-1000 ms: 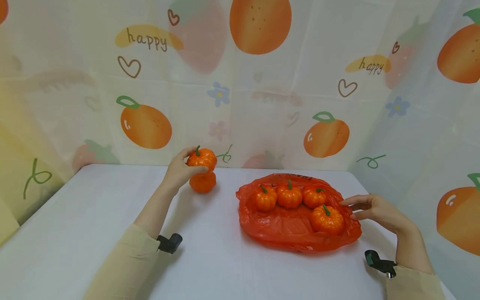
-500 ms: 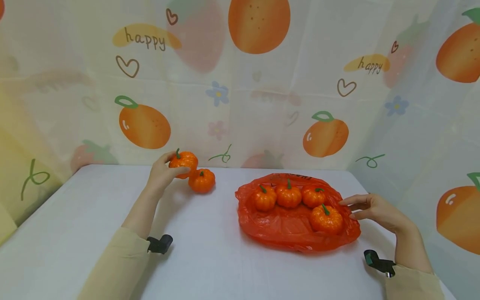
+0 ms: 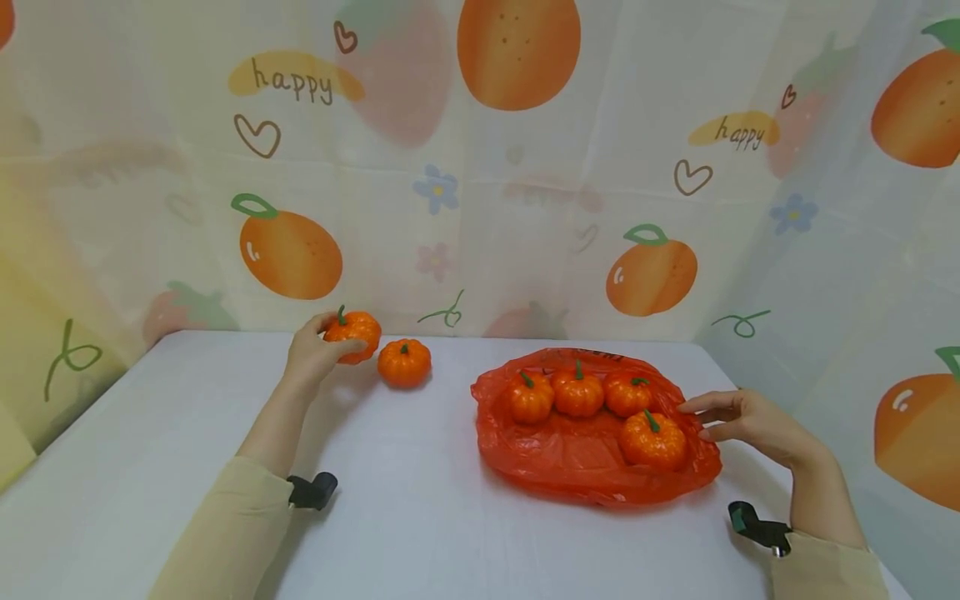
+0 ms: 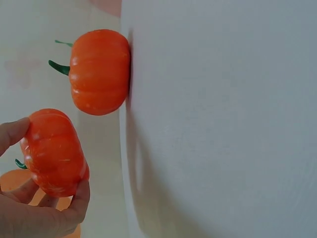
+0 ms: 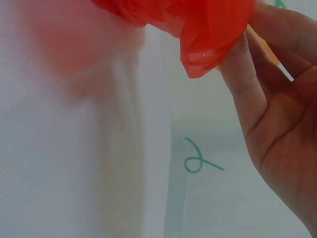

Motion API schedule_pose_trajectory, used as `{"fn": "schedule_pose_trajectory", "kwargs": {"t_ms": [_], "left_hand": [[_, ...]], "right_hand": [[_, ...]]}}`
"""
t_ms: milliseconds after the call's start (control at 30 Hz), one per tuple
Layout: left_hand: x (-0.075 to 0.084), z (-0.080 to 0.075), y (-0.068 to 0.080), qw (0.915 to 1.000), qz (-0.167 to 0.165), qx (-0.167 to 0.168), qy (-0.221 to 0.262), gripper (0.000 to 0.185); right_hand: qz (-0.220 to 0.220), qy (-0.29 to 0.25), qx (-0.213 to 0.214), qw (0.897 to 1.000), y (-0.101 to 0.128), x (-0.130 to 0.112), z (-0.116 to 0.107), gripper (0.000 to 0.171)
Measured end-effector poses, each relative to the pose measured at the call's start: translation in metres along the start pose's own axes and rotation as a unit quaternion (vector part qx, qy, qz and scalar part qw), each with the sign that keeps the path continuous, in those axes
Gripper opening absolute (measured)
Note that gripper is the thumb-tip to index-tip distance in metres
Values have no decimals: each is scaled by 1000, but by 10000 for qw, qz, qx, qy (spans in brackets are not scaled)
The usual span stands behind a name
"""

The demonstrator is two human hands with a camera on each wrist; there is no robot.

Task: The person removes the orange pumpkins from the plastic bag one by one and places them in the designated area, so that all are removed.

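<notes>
My left hand [image 3: 318, 350] grips a small orange pumpkin [image 3: 352, 332] with a green stem, low over the far left part of the white table [image 3: 420, 517]. A second pumpkin [image 3: 404, 362] stands on the table just right of it, apart from the hand. In the left wrist view the held pumpkin [image 4: 53, 152] sits between thumb and fingers, and the standing pumpkin [image 4: 99, 71] is beyond it. A red plastic bag [image 3: 585, 467] lies flat at centre right with several pumpkins [image 3: 577, 392] on it. My right hand [image 3: 731, 417] touches the bag's right edge [image 5: 208, 44] with straight fingers.
A fruit-printed curtain [image 3: 480, 167] closes off the back and right side of the table. Bare white tabletop stretches across the front and left. Black wrist camera mounts [image 3: 313, 490] show on both sleeves.
My left hand has carried its pumpkin left and down, from above the standing pumpkin to a spot beside it. The right hand and the bag have stayed put.
</notes>
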State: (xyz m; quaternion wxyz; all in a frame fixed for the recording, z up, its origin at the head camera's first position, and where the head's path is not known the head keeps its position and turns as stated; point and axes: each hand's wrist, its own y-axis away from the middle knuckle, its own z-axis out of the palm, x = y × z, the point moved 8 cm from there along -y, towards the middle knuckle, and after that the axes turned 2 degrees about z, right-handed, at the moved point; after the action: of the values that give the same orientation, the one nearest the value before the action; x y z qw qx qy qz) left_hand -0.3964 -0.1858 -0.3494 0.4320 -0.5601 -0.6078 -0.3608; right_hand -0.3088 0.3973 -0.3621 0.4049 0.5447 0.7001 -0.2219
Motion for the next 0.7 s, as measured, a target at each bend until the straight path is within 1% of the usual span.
{"fn": "schedule_pose_trajectory", "kwargs": {"t_ms": [333, 533, 700], "left_hand": [[-14, -3, -4, 9993, -250, 62, -269, 81], [-19, -6, -5, 9984, -304, 120, -467, 80], [-24, -6, -6, 9976, -390, 80, -565, 81]], "right_hand": [[-113, -14, -95, 9999, -1, -1, 1, 38], [-74, -19, -58, 10000, 0, -2, 0, 38], [-131, -23, -90, 9999, 0, -3, 2, 37]]}}
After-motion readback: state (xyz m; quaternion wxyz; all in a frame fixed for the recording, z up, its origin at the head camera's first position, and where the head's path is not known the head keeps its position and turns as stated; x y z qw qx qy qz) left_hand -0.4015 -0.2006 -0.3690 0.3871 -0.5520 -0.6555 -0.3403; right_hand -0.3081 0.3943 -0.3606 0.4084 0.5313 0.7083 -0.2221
